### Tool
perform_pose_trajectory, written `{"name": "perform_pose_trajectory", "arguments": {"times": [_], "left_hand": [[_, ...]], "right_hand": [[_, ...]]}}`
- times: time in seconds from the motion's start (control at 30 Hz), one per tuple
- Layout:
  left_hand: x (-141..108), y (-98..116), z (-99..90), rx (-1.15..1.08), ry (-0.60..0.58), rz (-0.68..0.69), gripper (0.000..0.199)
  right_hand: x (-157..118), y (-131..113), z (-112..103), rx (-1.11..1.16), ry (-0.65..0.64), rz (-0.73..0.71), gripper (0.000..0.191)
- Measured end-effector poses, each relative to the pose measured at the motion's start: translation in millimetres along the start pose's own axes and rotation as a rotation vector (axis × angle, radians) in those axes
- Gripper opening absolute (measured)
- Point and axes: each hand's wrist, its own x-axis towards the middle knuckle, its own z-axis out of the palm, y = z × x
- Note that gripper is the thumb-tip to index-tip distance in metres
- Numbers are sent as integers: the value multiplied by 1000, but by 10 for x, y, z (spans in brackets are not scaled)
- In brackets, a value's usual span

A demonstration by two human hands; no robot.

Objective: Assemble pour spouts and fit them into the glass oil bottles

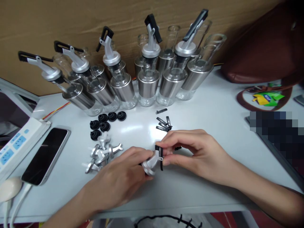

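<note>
My left hand (125,174) grips a silver pourer spout (151,163) by its round base. At the spout's tip, my right hand (194,155) pinches a black lever (161,158) between thumb and fingers, and the lever touches the spout. Several loose black levers (163,123) lie on the table just beyond my right hand. Left of my left hand is a heap of silver spouts (101,155), and behind it sit several black rubber stoppers (104,126). A small dark piece (178,148) shows partly behind my right fingers.
Glass bottles with steel sleeves (148,84) stand in rows at the back, several fitted with pourers. On the left lie a phone (46,155) and a power strip (21,142). A brown bag (261,47), a green-yellow packet (268,98) and a dark, partly blurred-out object (280,139) are at right.
</note>
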Motion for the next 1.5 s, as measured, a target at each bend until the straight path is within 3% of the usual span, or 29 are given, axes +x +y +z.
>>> {"name": "perform_pose_trajectory", "arguments": {"times": [0.2,0.37,0.47,0.67,0.77,1.07,1.2,1.33,1.5], "left_hand": [[-12,3,-21,9,-39,-25,16],[-29,21,-1,-102,30,-141,18],[-52,-14,28,-161,100,-137,25],[-98,-108,69,-234,119,-141,27],[-116,-128,73,-197,127,-141,28],[-68,-82,9,50,19,-167,53],[-67,-80,9,92,-3,-161,46],[-96,-83,4,65,13,-181,52],[-125,-86,-16,53,2,-179,43]], "right_hand": [[-17,31,20,-67,14,-134,12],[3,37,-30,-94,-2,-154,24],[17,43,-53,-133,-49,-147,31],[24,31,-29,-166,-10,-102,16],[27,4,-21,-181,15,-88,7],[20,-18,8,-224,63,-39,21],[21,-25,14,-245,9,-29,24],[18,-31,5,-267,-41,-56,17],[5,2,-1,-269,-44,-96,12]]}}
